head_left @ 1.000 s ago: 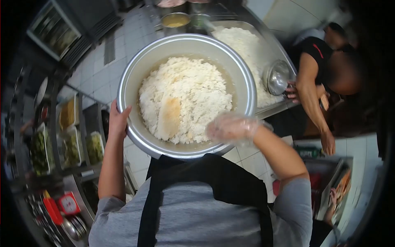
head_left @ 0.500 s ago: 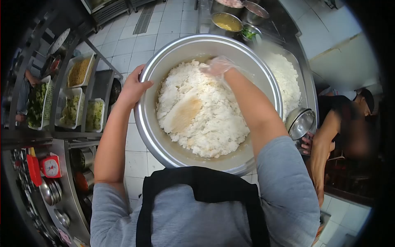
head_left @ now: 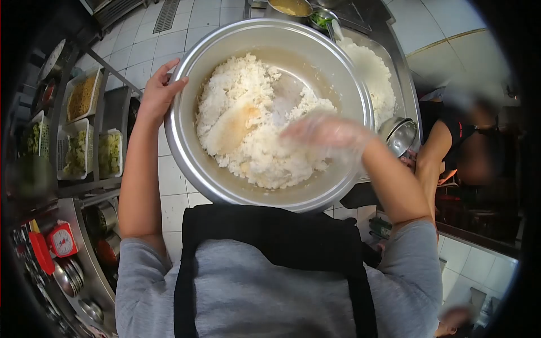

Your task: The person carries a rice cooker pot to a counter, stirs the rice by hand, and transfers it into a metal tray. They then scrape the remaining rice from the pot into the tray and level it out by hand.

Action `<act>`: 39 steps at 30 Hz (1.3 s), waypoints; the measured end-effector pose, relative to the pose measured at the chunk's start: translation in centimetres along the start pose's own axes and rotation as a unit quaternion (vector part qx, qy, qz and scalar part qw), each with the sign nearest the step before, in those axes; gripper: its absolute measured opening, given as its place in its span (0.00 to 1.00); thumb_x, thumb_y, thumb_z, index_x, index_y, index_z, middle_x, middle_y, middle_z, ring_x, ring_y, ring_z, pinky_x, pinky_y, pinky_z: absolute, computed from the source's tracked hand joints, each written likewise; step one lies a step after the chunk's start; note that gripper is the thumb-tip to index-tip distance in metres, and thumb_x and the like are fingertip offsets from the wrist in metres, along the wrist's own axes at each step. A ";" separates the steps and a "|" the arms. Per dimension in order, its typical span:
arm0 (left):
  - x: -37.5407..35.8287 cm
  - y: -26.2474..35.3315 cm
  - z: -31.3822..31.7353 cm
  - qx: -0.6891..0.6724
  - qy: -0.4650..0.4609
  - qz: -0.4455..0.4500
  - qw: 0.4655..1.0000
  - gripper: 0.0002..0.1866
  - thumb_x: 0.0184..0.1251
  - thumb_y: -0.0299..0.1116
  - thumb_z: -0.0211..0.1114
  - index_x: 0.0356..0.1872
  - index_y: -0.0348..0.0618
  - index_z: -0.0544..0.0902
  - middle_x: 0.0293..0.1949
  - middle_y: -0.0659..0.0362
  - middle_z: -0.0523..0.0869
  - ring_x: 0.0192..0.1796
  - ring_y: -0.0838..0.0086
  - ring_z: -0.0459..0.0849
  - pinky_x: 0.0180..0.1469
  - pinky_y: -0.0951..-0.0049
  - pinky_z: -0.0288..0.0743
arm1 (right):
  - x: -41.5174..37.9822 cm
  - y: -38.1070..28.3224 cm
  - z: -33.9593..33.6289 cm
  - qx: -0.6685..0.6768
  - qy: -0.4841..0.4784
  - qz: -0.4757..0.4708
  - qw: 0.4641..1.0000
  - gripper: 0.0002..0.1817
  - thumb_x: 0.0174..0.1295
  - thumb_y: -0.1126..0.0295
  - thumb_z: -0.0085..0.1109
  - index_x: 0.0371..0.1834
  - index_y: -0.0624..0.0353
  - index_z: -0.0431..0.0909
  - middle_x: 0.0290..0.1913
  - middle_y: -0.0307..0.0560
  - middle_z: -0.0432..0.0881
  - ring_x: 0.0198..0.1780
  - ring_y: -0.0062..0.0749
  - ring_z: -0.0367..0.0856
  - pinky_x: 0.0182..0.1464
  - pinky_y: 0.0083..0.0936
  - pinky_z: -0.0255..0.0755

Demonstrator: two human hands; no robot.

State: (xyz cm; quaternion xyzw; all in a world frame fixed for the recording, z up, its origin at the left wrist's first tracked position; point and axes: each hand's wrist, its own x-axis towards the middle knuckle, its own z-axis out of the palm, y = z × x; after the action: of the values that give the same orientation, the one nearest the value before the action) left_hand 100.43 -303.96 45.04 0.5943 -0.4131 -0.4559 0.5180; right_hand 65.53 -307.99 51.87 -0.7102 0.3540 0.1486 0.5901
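Note:
A large round metal pot (head_left: pixel 186 163) holds a mass of white rice (head_left: pixel 236 84) with a light brown patch on top. My left hand (head_left: pixel 159 90) grips the pot's rim at the upper left, thumb over the edge. Over the right part of the rice is my right hand (head_left: pixel 327 132), in a clear plastic glove and blurred by motion; its fingers are smeared, so whether they hold rice does not show. Bare pot bottom shows behind the hand, between two parts of the rice.
A metal tray (head_left: pixel 403 93) of white rice lies right of the pot, near metal bowls (head_left: pixel 401 138) beside a co-worker's arm (head_left: pixel 431 152). Food baskets (head_left: pixel 75 149) fill a rack at left, above a red scale (head_left: pixel 62 239). Bowls of ingredients (head_left: pixel 290 7) stand behind.
My right hand has moved from the far side of the rice toward the near right. Rice at the back has been pulled away, baring the pot's bottom. My left hand still grips the rim.

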 end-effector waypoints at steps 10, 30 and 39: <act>-9.9 -0.9 4.1 -0.149 0.117 -0.013 0.982 0.36 0.57 0.19 0.58 0.68 0.42 0.57 0.59 0.49 0.71 0.60 0.67 0.71 0.61 0.70 0.66 | 10.9 9.8 -8.9 -0.383 0.105 0.128 0.909 0.12 0.64 0.63 0.49 0.41 0.55 0.81 0.35 0.43 0.82 0.36 0.30 0.78 0.43 0.30 0.73; -7.4 -2.3 3.9 -0.053 0.134 0.037 0.989 0.39 0.46 0.21 0.60 0.66 0.41 0.61 0.54 0.49 0.75 0.58 0.64 0.73 0.61 0.72 0.64 | 12.7 4.8 5.7 -0.612 0.153 -0.381 0.677 0.37 0.54 0.64 0.55 0.71 0.45 0.55 0.73 0.53 0.52 0.73 0.53 0.50 0.67 0.61 0.43; -8.7 -0.6 4.4 0.006 0.168 -0.030 0.985 0.42 0.44 0.24 0.63 0.67 0.44 0.59 0.52 0.43 0.76 0.54 0.56 0.76 0.54 0.65 0.72 | 9.5 6.3 5.4 -0.531 -0.038 -0.260 0.805 0.05 0.47 0.67 0.60 0.27 0.54 0.80 0.34 0.51 0.79 0.37 0.48 0.79 0.42 0.36 0.74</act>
State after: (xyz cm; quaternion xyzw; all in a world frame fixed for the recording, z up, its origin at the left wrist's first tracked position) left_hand 94.08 -296.55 45.20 0.6775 -0.3048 -0.3627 0.5626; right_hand 69.05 -306.34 39.83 -0.9720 -0.0009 0.1810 0.1501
